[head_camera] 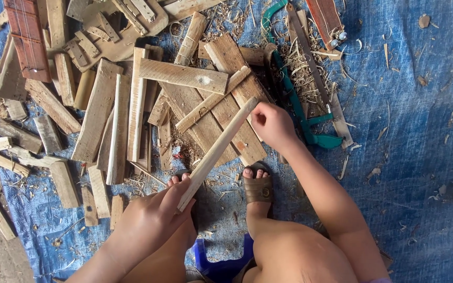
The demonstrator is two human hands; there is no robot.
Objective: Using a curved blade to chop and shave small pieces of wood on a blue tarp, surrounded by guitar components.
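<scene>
Head view: a seated person, seen from above, holds a wooden slat [217,152] over a blue tarp [420,157].
Left hand [150,215]: at 7 o'clock, fingers wrapped around the slat's near end.
Right hand [272,124]: just right of centre, fingertips pinching the slat's far end.
Slat: a pale, narrow strip held off the ground — it runs diagonally from the left hand up toward 1 o'clock, crossing above the scrap pile.
Wood pile [132,99]: short offcuts and planks heaped from 9 to 12 o'clock, loosely overlapping.
Saw [294,99]: a green-framed saw lies at 1 o'clock, just beyond the right hand, among curled shavings [300,68].
Feet: a brown sandal [258,188] at 6 o'clock, toes pointing at the pile.
Stool [221,264]: blue plastic — partly hidden under the legs at the bottom edge.
</scene>
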